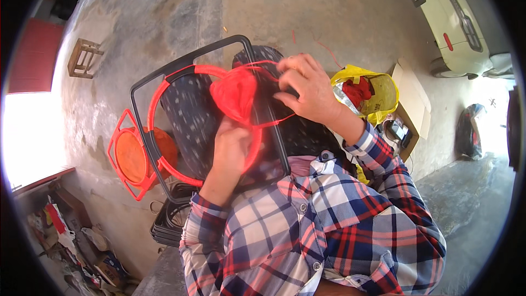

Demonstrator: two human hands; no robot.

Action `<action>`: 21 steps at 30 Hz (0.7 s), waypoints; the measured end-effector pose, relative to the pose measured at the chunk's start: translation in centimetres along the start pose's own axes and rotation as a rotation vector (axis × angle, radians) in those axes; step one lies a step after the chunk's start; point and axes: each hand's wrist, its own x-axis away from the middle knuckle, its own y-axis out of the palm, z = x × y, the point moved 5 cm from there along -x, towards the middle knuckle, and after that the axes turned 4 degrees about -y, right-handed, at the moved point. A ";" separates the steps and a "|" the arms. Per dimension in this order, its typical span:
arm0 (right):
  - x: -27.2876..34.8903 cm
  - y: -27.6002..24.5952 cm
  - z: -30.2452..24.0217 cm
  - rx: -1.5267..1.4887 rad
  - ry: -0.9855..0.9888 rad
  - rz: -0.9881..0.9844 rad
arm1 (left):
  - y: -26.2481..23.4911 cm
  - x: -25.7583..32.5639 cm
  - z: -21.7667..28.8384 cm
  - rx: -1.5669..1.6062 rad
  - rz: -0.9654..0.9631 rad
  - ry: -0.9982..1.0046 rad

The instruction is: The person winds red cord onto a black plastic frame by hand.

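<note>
While touching the lower edge of a red bundle (234, 96) with the left grip (229, 151), holding red cord (267, 124) in the right grip (307, 85), with fingers curled narrow and thumb slightly apart. Cannot tell how tightly closed on the left, owing to blur and to the bundle in front. As for the bundle, poised over the lap (183, 112) toward its far edge, close to the right-hand bar of a black frame (279, 145). Bearing that frame across the lap, tilted, with a red ring (211, 69) set inside it and strands of cord looping to the right grip.

Wearing a plaid shirt (339, 214). Surrounded on the floor (274, 5), past the lap's left edge, by a red-framed orange disc (131, 156) and, by the near left corner, by a stack of black frames (164, 235); farther out, toward the floor's left edge, by a small wooden stool (85, 57). Flanked past the lap's right edge by an open yellow bag (388, 93) with red material (357, 90) inside, just beside a cardboard box (411, 90). Overlooked from the floor's far right corner by a pale car (452, 16).
</note>
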 end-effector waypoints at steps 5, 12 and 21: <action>1.8 2.4 -2.3 -0.060 0.072 -0.307 | -1.8 -1.0 -1.4 -0.135 -0.001 -0.164; 4.5 0.2 2.8 -0.813 0.576 0.062 | -1.7 -1.0 -1.6 -0.075 -0.072 -0.168; 10.6 -15.4 9.9 -1.713 0.529 0.555 | 0.7 0.2 0.3 -0.065 -0.036 -0.068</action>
